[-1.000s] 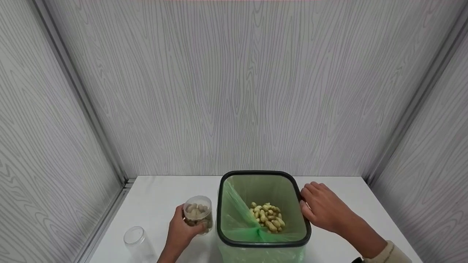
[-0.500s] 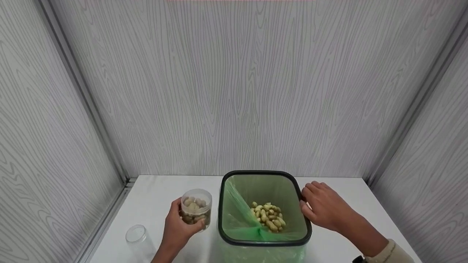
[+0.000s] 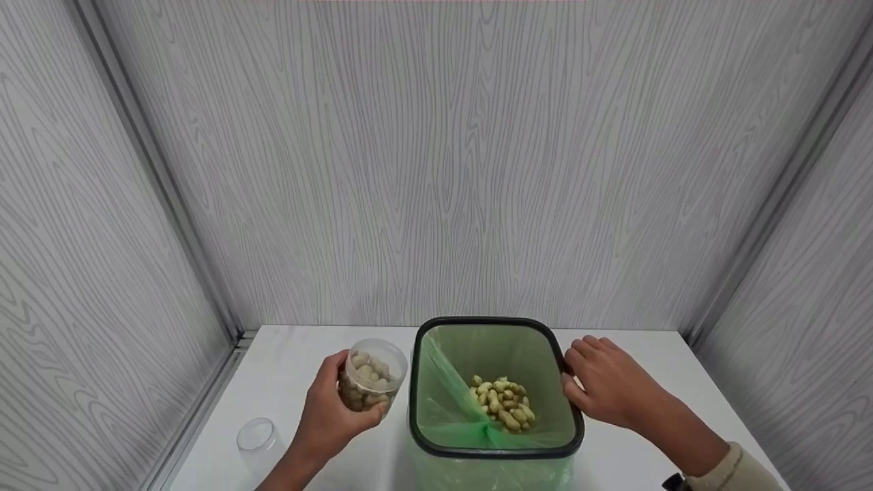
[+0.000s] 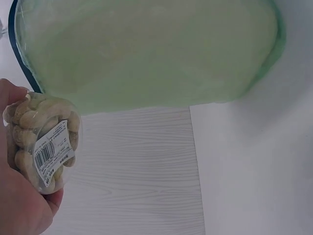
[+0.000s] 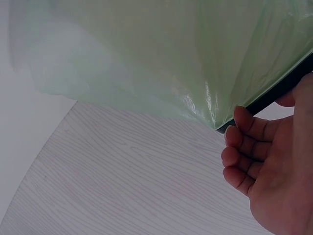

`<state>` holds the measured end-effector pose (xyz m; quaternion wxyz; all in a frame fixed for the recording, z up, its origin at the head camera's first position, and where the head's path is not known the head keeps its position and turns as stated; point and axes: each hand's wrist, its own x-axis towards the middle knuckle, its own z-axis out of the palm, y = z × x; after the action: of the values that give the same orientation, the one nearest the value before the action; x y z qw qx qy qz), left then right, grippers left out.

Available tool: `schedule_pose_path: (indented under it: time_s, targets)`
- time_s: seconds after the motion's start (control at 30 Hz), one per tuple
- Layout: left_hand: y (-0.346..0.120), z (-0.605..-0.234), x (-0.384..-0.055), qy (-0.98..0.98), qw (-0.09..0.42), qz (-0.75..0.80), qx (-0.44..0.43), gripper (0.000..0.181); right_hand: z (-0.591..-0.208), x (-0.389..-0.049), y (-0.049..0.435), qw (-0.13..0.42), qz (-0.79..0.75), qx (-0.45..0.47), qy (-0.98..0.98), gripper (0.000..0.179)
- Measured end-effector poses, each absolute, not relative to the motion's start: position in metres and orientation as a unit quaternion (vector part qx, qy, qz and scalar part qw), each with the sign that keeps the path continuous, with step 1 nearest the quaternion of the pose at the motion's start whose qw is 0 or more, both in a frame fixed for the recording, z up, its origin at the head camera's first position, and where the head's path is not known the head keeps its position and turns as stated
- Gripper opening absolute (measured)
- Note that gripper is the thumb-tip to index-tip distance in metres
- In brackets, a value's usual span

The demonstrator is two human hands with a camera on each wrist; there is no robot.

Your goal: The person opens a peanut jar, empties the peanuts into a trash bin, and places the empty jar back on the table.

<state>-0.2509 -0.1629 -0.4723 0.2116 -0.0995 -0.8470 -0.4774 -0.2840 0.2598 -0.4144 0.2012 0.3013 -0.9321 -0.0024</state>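
My left hand [image 3: 331,410] grips a clear plastic jar [image 3: 375,372] of unshelled peanuts, raised beside the bin and leaning a little toward it. In the left wrist view a white barcode label [image 4: 51,152] shows on the jar. To its right stands a trash bin [image 3: 415,389] with a black rim and a green plastic liner [image 3: 443,436]. A heap of peanuts [image 3: 506,402] lies inside the bin. My right hand [image 3: 607,385] holds the bin's right rim; in the right wrist view its thumb and index finger pinch the black edge [image 5: 274,93] over the liner.
An uncapped clear jar [image 3: 259,443] stands on the white table [image 3: 307,341] at the front left, partly cut off by the frame. Grey wood-grain panels [image 3: 436,170] enclose the table at the back and both sides.
My left hand has lifted the jar of peanuts higher and tipped it slightly toward the bin. My right hand has stayed on the rim, and the bin's peanuts look the same.
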Motion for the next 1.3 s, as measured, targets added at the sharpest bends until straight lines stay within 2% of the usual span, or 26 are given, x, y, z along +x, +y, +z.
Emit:
schedule_pose_path:
  time_s: [0.5, 0.77, 0.9, 1.13, 1.3]
  targets:
    - [-0.156, -0.435, -0.244, -0.860, 0.272, -0.391, -0.183, 0.085, -0.401, -0.281, 0.259, 0.165, 0.003, 0.300, -0.940, 0.015]
    - [-0.142, -0.423, -0.243, -0.858, 0.294, -0.356, -0.226, 0.089, -0.391, -0.278, 0.256, 0.205, -0.033, 0.295, -0.933, 0.027]
    - [-0.137, -0.415, -0.245, -0.856, 0.299, -0.347, -0.239, 0.091, -0.384, -0.277, 0.251, 0.206, -0.016, 0.284, -0.936, 0.032]
    - [-0.125, -0.406, -0.249, -0.857, 0.299, -0.334, -0.253, 0.093, -0.364, -0.275, 0.241, 0.172, 0.065, 0.278, -0.943, 0.041]
    - [-0.117, -0.398, -0.250, -0.853, 0.311, -0.321, -0.268, 0.091, -0.350, -0.273, 0.233, 0.114, 0.149, 0.281, -0.941, 0.046]
